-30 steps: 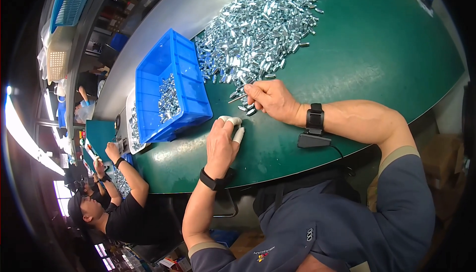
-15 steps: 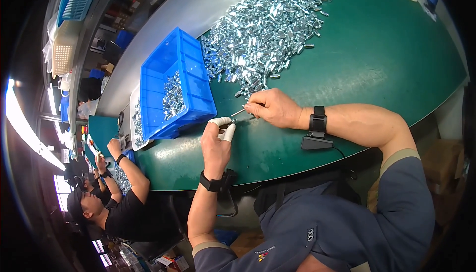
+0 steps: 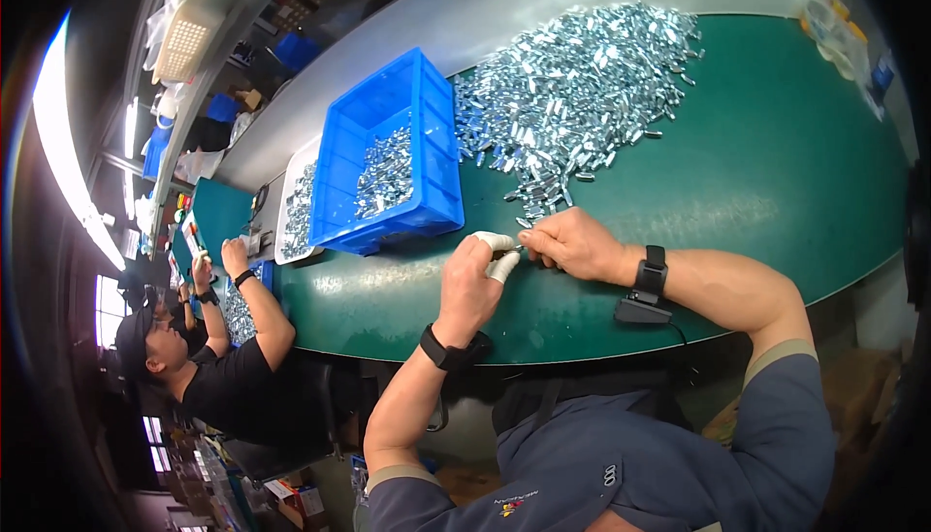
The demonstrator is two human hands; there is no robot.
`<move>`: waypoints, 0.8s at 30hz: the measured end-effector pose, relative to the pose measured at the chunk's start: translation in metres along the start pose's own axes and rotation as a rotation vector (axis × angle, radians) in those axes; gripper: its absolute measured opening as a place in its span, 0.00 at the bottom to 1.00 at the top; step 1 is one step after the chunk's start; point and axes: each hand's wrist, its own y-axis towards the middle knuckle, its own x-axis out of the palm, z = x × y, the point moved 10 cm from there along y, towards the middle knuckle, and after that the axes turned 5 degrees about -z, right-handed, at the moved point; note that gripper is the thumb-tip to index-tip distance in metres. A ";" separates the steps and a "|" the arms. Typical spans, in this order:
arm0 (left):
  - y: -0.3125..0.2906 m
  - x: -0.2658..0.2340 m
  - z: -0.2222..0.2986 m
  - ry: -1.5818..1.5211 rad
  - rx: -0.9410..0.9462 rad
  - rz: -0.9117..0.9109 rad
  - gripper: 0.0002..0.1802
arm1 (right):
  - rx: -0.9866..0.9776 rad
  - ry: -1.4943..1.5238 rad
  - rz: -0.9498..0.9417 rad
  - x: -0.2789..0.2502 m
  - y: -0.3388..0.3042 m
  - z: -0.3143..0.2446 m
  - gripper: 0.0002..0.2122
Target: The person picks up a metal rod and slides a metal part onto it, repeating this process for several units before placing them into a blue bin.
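Note:
My left hand (image 3: 469,285) is closed, its thumb and a finger wrapped in white covers and pinched together on a small metal part, mostly hidden between the tips. Close beside it, my right hand (image 3: 574,244) has its fingers curled round a thin metal rod (image 3: 521,248). Only a short bit of that rod shows between the two hands. Both hands are over the green tabletop (image 3: 388,309), just in front of a big heap of shiny silver metal pieces (image 3: 592,86). Left of the heap stands a blue bin (image 3: 438,163) with more such pieces inside.
A white tray (image 3: 288,241) of metal pieces sits beyond the blue bin. At the left, a person in black (image 3: 242,386) works at the same bench, near another blue container (image 3: 264,275). A clear plastic bag (image 3: 836,37) lies at the far right.
My hands have come closer together, and less of the thin rod shows between them. The whole view has shifted, so bench and bin appear further right.

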 end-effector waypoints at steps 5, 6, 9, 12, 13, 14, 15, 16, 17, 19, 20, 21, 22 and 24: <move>0.001 -0.009 0.014 0.052 0.055 -0.014 0.10 | -0.146 -0.023 0.084 -0.003 -0.014 -0.013 0.21; 0.003 -0.023 0.020 0.127 0.090 0.007 0.10 | -0.134 0.028 0.158 -0.012 -0.014 -0.011 0.21; 0.003 -0.076 0.008 0.222 0.072 0.125 0.08 | -0.108 0.132 0.306 -0.031 -0.010 -0.003 0.22; 0.018 -0.140 -0.001 0.486 0.077 0.326 0.11 | 0.038 0.296 0.423 -0.047 -0.001 0.025 0.22; 0.025 -0.153 0.001 0.620 0.078 0.398 0.13 | 0.039 0.297 0.422 -0.048 0.003 0.025 0.22; 0.031 -0.153 0.002 0.624 0.076 0.399 0.13 | 0.022 0.308 0.418 -0.047 0.008 0.021 0.22; 0.037 -0.146 0.008 0.621 0.136 0.355 0.14 | 0.005 0.320 0.416 -0.047 0.012 0.018 0.22; 0.039 -0.137 0.015 0.617 0.194 0.312 0.15 | -0.011 0.330 0.413 -0.045 0.015 0.014 0.22; 0.042 -0.110 0.005 0.498 0.171 0.149 0.16 | -0.013 0.331 0.410 -0.042 0.017 0.013 0.22; 0.040 -0.047 0.000 0.375 0.133 -0.086 0.17 | -0.001 0.344 0.390 -0.038 0.020 0.014 0.22; 0.036 -0.022 0.002 0.374 0.118 -0.160 0.18 | 0.007 0.351 0.382 -0.037 0.020 0.016 0.22; 0.032 -0.008 -0.003 0.359 0.118 -0.175 0.17 | 0.007 0.349 0.384 -0.036 0.021 0.014 0.22; 0.030 0.000 -0.006 0.347 0.116 -0.189 0.17 | -0.007 0.330 0.373 -0.033 0.022 0.011 0.22; 0.024 0.001 -0.012 0.362 0.094 -0.197 0.18 | -0.033 0.292 0.352 -0.029 0.022 0.004 0.22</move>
